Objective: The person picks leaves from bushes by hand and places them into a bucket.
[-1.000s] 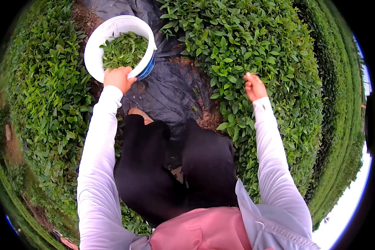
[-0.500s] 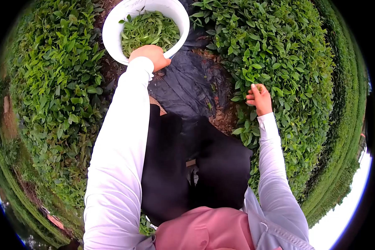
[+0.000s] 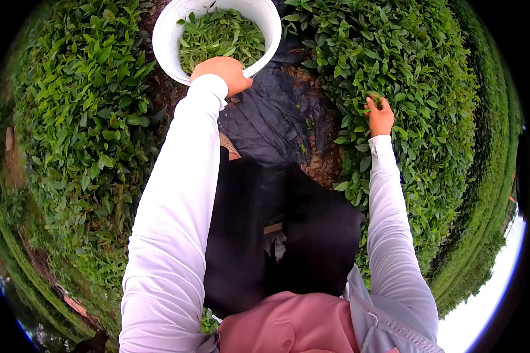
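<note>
My left hand is closed over the near rim of a white bucket, its fingers partly hidden inside. Picked green leaves lie in a loose pile in the bucket. Out to the right, my right hand is at the inner side of a leafy green bush. Its thumb and fingers are apart among the leaf tips, with small leaves showing between them. No firm hold on a leaf can be made out.
Another dense row of bushes runs along the left. Black plastic sheeting covers the ground between the rows, with brown soil and dry litter at its right edge. My legs in black trousers are below.
My right hand has moved up and slightly right, further onto the bush, and its fingers have spread from a closed pinch. The bucket and my left hand have shifted slightly right in view.
</note>
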The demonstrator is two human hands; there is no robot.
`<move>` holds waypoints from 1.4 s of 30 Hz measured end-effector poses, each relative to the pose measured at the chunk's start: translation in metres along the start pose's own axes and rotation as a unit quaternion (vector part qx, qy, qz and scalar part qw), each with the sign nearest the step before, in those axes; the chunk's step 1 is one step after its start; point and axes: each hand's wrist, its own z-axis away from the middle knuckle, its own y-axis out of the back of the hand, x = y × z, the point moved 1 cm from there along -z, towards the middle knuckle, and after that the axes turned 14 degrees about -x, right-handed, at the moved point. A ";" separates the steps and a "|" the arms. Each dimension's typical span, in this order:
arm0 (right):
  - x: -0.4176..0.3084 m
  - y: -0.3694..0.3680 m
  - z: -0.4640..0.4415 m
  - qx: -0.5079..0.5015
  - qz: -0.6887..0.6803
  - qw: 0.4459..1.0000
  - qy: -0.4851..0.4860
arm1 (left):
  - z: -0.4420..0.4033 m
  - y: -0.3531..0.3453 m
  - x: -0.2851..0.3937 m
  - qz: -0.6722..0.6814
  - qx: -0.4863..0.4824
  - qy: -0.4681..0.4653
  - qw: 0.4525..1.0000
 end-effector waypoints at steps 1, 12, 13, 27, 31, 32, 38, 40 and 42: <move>0.004 0.002 -0.001 -0.012 -0.102 0.994 -0.021 | 0.000 0.000 0.000 0.002 -0.002 -0.001 1.000; -0.015 0.043 0.050 -0.135 -0.402 0.900 -0.103 | 0.001 0.002 0.000 0.013 0.000 -0.010 1.000; -0.020 0.042 0.048 -0.123 -0.379 0.910 -0.115 | 0.001 0.001 -0.001 0.002 -0.001 -0.008 1.000; -0.048 -0.078 -0.063 -0.031 0.383 0.904 0.185 | -0.002 0.001 -0.004 0.004 -0.021 -0.008 1.000; -0.050 -0.090 -0.070 0.034 0.305 0.925 0.223 | -0.002 0.001 -0.005 0.001 -0.020 -0.007 1.000; -0.050 -0.089 -0.069 0.064 0.307 0.921 0.232 | -0.002 0.001 -0.005 0.001 -0.019 -0.006 1.000; -0.074 -0.090 -0.006 -0.214 -0.170 0.962 -0.001 | -0.004 0.000 -0.007 0.008 -0.012 -0.010 1.000; -0.071 -0.084 0.011 -0.232 -0.243 0.940 -0.065 | -0.001 -0.003 -0.004 0.006 -0.022 -0.009 1.000; -0.055 -0.073 -0.002 -0.198 -0.311 0.923 -0.113 | -0.003 0.006 -0.005 -0.001 -0.015 -0.007 1.000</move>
